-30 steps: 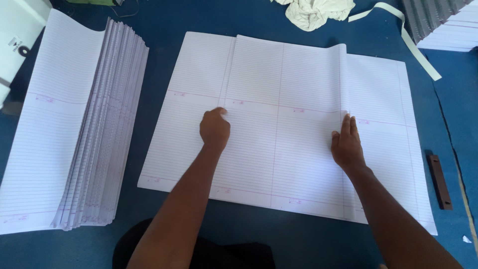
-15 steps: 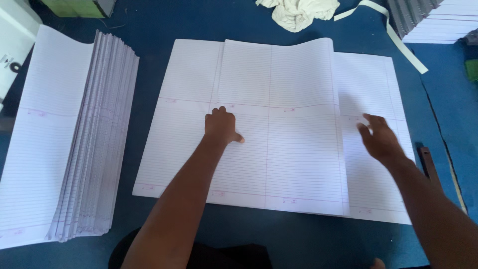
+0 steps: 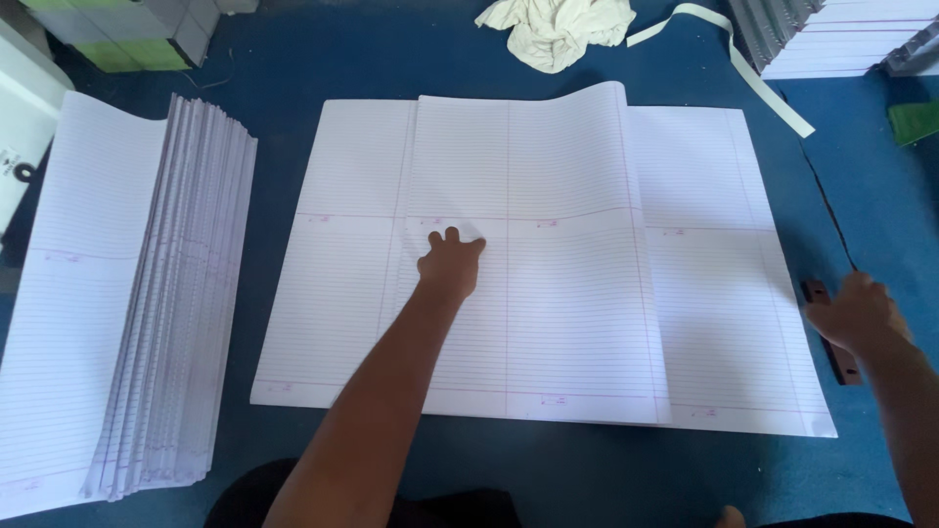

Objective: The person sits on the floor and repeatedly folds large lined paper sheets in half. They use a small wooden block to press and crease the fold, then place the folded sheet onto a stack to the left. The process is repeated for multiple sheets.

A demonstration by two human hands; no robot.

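Head view, single frame.

1. Worktop [image 3: 587,479]: one, blue surface, carries everything listed.
2. Large ruled sheets [image 3: 724,284]: one spread lies flat at the worktop's centre, with one folded ruled section [image 3: 548,244] lying on top of it, its upper right corner bowed upward.
3. Stack of ruled sheets [image 3: 147,293]: one, fanned, on the left side, well apart from the centre spread.
4. Dark flat bar [image 3: 831,337]: one, narrow, on the worktop just beside the spread's right edge.
5. Crumpled pale cloth [image 3: 558,29]: one, at the top edge.
6. Pale strip [image 3: 743,59]: one, curling from the cloth toward the right.
7. Further paper stack [image 3: 841,34]: one, top right corner, partly cut off.
8. Green and grey boxes [image 3: 117,34]: top left, count unclear.

Left hand [image 3: 452,262]: arm stretched forward, palm down on the folded section near its middle crease, fingers loosely curled, pressing the paper, gripping nothing.

Right hand [image 3: 859,315]: off the paper at the right, knuckles up, fingers curled down onto the dark flat bar; whether they grip it I cannot tell.
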